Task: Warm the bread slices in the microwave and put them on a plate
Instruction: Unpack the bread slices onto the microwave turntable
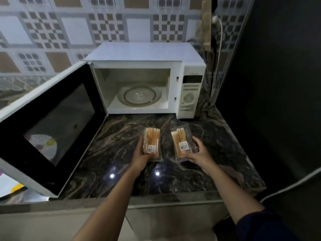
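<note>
While the white microwave oven [147,54] stands with its door [52,119] swung open and its round glass turntable [139,96] bare, the left hand [141,156] curls round one clear plastic packet of sliced bread [151,141] and the right hand [197,152] grips a second such packet [181,142], both just in front of the microwave, over the dark marbled stone bench [112,136]. Loading seems the step in hand; next, the slices likely need unwrapping before going onto the turntable.

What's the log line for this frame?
left hand: holds left bread pack | right hand: holds right bread pack | microwave: door open, turntable bare
</note>
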